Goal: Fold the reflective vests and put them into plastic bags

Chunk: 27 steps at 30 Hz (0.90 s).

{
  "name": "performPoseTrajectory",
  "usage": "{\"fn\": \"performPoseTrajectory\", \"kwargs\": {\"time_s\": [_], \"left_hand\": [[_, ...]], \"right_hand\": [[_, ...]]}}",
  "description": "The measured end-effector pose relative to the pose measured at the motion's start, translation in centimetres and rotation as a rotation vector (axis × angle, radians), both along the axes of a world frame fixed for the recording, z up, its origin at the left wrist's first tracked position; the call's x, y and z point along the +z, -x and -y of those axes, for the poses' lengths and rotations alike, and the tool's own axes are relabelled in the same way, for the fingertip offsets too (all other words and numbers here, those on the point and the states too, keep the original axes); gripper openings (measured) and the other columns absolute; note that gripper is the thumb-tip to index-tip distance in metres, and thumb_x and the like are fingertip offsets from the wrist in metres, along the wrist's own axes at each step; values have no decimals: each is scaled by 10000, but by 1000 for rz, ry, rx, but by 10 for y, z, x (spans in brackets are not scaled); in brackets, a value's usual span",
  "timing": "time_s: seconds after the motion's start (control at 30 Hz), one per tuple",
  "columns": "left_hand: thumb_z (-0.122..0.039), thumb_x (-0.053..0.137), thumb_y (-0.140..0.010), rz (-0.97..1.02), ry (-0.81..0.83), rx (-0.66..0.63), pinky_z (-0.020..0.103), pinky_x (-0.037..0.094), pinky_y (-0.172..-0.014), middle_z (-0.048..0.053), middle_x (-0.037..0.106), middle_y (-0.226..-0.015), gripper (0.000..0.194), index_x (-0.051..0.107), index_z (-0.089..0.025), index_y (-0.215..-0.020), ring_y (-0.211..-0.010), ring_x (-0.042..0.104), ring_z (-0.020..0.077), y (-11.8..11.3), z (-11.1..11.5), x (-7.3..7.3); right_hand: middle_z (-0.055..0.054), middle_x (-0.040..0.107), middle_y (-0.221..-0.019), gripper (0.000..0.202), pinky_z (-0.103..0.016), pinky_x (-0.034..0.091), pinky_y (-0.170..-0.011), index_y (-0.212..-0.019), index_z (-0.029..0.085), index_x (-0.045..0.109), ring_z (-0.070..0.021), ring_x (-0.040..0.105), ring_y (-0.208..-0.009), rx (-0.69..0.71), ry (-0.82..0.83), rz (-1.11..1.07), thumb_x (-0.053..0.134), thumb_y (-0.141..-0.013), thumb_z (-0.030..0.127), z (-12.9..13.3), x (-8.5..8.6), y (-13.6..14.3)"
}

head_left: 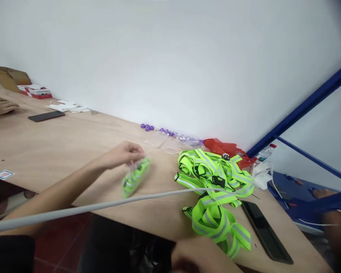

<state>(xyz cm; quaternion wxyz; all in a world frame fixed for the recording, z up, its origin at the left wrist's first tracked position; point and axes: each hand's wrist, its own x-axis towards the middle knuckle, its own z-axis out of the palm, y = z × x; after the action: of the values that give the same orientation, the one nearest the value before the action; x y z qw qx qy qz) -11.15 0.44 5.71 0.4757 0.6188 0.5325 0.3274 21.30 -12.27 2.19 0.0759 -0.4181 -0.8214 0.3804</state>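
My left hand (127,153) is closed, pinching the top of a clear plastic bag (135,177) packed with a folded neon-green reflective strap; the bag hangs slightly blurred over the table. Near the table's front edge, my right hand (197,254) is smeared by motion, and its fingers cannot be made out. It is closest to a loose pile of neon-green reflective straps (213,174) with grey stripes and black buckles. A loose strap end (221,227) curls down from the pile toward that hand.
Purple round pieces (147,127) and clear plastic bags (187,140) lie along the wall, beside a red plastic bag (224,148). A phone-like tray (267,233) lies right. A white cable (102,206) crosses the view. Another person's hand (1,106) rests far left by a phone (46,116).
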Motion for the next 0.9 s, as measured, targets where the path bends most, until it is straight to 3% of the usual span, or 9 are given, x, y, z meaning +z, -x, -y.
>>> {"fn": "performPoseTrajectory", "kwargs": {"time_s": [0.07, 0.13, 0.2, 0.3, 0.5, 0.67, 0.77, 0.9], "left_hand": [[-499, 750, -748, 106, 74, -121, 221, 443, -477, 5, 630, -580, 359, 643, -158, -776, -493, 559, 131, -36, 16, -15], [-534, 736, -775, 182, 97, -227, 209, 422, -458, -15, 582, -532, 398, 606, -160, -725, -453, 504, 105, -67, 29, -28], [-571, 722, -792, 207, 127, -308, 200, 411, -452, -27, 554, -531, 441, 599, -155, -714, -446, 471, 89, -88, 40, -37], [-625, 700, -806, 195, 157, -385, 194, 418, -457, -20, 565, -573, 492, 621, -142, -749, -471, 488, 89, -104, 48, -42], [-655, 665, -828, 161, 204, -482, 214, 468, -483, -7, 588, -541, 510, 616, -149, -787, -483, 552, 124, -114, 51, -34], [-636, 614, -871, 107, 195, -475, 209, 450, -452, -18, 572, -579, 487, 582, -157, -792, -463, 529, 111, -117, 54, -26], [-569, 607, -892, 63, 140, -476, 202, 432, -455, -21, 571, -603, 416, 572, -163, -809, -478, 522, 107, -115, 56, -21], [-492, 636, -864, 65, 1, -301, 184, 361, -428, -64, 476, -552, 349, 511, -185, -753, -441, 442, 83, -101, 52, -11]], "right_hand": [[1, 622, -603, 407, -239, 450, -513, -703, 213, 595, -144, 608, -543, -196, 137, -230, 573, -922, 555, -15, -19, 18], [8, 607, -589, 523, -226, 451, -444, -728, 211, 535, -124, 567, -454, -376, 366, -576, 537, -872, 714, -26, -35, 35], [3, 617, -617, 589, -212, 455, -393, -725, 210, 509, -122, 576, -444, -464, 461, -796, 590, -788, 790, -33, -44, 44], [11, 612, -606, 576, -191, 455, -357, -716, 198, 518, -115, 580, -429, -513, 470, -909, 666, -763, 753, -38, -49, 45], [21, 608, -575, 538, -223, 522, -387, -745, 177, 590, -134, 606, -440, -515, 577, -913, 745, -732, 691, -42, -58, 33], [10, 616, -576, 461, -234, 530, -426, -774, 174, 630, -134, 600, -460, -466, 607, -989, 732, -796, 623, -44, -63, 33], [15, 603, -598, 413, -264, 552, -478, -737, 182, 649, -128, 577, -482, -449, 622, -1086, 777, -761, 575, -44, -64, 36], [25, 564, -630, 349, -316, 595, -607, -641, 194, 654, -113, 513, -521, -517, 552, -1186, 793, -744, 498, -42, -66, 38]]}}
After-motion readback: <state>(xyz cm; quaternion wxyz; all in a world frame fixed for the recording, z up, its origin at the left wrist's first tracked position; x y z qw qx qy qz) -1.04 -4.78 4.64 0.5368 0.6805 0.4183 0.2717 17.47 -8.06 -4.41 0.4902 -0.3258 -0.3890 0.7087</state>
